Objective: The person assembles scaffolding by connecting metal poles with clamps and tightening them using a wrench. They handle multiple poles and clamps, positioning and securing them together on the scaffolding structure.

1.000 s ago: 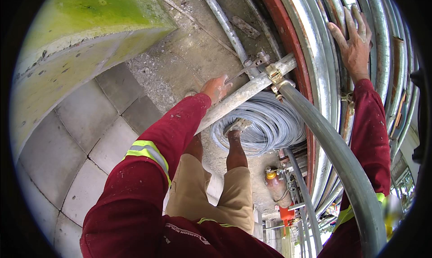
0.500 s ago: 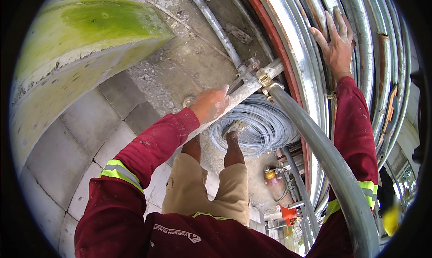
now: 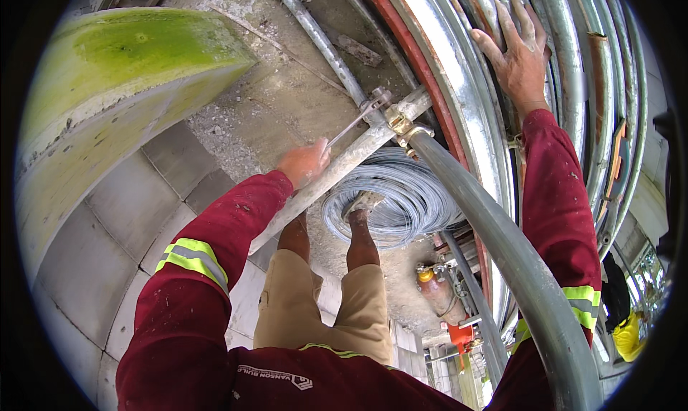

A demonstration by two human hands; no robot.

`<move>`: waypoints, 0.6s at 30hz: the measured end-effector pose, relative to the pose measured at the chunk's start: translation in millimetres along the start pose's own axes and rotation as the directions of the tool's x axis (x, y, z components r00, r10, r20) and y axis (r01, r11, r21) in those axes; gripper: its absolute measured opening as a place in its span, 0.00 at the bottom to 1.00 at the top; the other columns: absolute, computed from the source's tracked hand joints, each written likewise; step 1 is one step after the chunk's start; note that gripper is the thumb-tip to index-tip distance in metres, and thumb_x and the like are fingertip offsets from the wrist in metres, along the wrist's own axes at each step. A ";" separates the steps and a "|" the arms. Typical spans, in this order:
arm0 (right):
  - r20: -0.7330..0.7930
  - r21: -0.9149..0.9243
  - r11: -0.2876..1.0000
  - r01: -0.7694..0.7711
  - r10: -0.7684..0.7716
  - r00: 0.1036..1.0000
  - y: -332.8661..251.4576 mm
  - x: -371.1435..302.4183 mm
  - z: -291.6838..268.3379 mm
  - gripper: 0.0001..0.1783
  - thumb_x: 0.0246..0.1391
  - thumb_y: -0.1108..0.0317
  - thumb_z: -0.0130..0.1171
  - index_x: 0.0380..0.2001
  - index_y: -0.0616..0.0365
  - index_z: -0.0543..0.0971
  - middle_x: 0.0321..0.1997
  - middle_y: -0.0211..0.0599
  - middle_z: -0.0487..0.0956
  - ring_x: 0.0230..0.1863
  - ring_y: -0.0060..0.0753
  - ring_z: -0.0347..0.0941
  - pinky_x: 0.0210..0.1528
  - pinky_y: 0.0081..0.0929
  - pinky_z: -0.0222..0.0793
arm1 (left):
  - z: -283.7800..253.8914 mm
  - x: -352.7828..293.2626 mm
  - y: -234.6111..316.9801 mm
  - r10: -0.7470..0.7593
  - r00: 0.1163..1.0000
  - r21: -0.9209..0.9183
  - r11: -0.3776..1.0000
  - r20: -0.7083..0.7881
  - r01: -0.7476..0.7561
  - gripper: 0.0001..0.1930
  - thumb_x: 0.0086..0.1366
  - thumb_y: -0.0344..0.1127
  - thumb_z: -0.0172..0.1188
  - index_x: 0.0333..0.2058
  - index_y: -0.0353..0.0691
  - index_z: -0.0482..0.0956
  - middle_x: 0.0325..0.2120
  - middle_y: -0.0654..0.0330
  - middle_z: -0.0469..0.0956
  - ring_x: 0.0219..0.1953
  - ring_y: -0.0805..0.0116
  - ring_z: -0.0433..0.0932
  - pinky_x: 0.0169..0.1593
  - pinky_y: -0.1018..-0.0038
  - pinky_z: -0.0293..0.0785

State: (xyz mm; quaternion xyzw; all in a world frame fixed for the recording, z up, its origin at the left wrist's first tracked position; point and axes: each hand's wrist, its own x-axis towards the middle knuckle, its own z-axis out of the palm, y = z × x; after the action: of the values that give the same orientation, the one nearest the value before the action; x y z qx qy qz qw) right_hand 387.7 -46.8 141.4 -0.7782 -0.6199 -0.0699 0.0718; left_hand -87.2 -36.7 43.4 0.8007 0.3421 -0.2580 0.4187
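My left hand [image 3: 304, 164] is closed around the end of a slim metal wrench [image 3: 351, 129]. The wrench's far end meets a scaffold clamp [image 3: 376, 101] where several pipes cross. Under my left forearm, a whitish, dusty pipe [image 3: 322, 180] slants up to that joint. A brass-coloured coupler [image 3: 400, 121] there joins a long grey pipe [image 3: 502, 232], which runs back toward me on the right. Up at the right, my right hand [image 3: 522, 63] lies with spread fingers on a stack of metal pipes [image 3: 570, 74], gripping nothing.
A coil of grey wire [image 3: 408, 196] lies around one of my feet. Beyond it stand an orange-brown cylinder [image 3: 438, 296] and a red object [image 3: 460, 336]. A mossy concrete block [image 3: 136, 45] rises at the left, above grey tiles [image 3: 143, 185]. A red beam [image 3: 423, 60] edges the pipe stack.
My left hand has shifted left, away from the joint, and more of the wrench shows. My right hand stays spread on the pipes. The whole view has moved slightly.
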 end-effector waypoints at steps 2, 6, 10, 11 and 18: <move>-0.001 -0.125 0.992 0.016 -0.016 1.000 2.9 5.0 5.3 0.43 0.62 0.27 0.56 0.73 0.36 0.70 0.81 0.39 0.60 0.80 0.58 0.51 0.75 0.61 0.62 | 21.0 18.7 -14.5 -0.050 0.999 -0.031 0.998 -0.009 0.049 0.18 0.76 0.47 0.52 0.52 0.38 0.72 0.32 0.40 0.83 0.37 0.33 0.82 0.40 0.43 0.74; -0.018 -0.033 0.999 0.005 -0.006 1.000 -4.5 3.0 -4.5 0.42 0.63 0.30 0.58 0.72 0.41 0.72 0.80 0.39 0.62 0.79 0.58 0.54 0.73 0.62 0.64 | 34.6 22.0 -26.4 -0.027 0.999 -0.143 0.989 -0.033 0.022 0.20 0.76 0.50 0.53 0.52 0.37 0.72 0.34 0.38 0.82 0.38 0.33 0.82 0.42 0.44 0.75; -0.008 -0.045 0.999 0.012 -0.013 1.000 -19.9 6.7 -4.9 0.41 0.63 0.35 0.61 0.71 0.47 0.73 0.80 0.42 0.60 0.80 0.59 0.52 0.75 0.65 0.57 | 6.5 0.5 -17.6 -0.011 0.997 -0.277 0.961 -0.071 -0.009 0.24 0.75 0.52 0.57 0.53 0.34 0.74 0.32 0.38 0.82 0.38 0.36 0.83 0.44 0.49 0.76; -0.005 -0.023 1.000 0.016 -0.016 1.000 -25.0 11.5 -10.5 0.40 0.63 0.35 0.61 0.71 0.47 0.73 0.81 0.43 0.60 0.80 0.57 0.51 0.74 0.68 0.53 | -3.0 -9.0 -21.8 0.079 0.984 -0.307 0.943 -0.160 -0.126 0.23 0.74 0.50 0.58 0.52 0.34 0.74 0.29 0.44 0.82 0.33 0.42 0.82 0.38 0.53 0.75; 0.368 0.303 0.861 -0.408 0.289 0.884 -1.0 -12.2 -100.5 0.45 0.66 0.31 0.54 0.72 0.55 0.71 0.82 0.49 0.57 0.80 0.59 0.54 0.81 0.45 0.51 | -97.6 -28.4 103.9 -0.020 0.952 -0.810 0.521 0.305 0.270 0.12 0.74 0.43 0.59 0.47 0.41 0.78 0.21 0.70 0.69 0.18 0.81 0.65 0.19 0.75 0.61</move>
State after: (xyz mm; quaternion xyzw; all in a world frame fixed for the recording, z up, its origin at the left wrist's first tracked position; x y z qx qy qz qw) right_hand 382.0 -78.2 237.4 -0.8517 -0.4720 0.1860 0.1315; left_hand -13.5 -6.6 165.0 0.4263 0.4324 -0.1965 0.7698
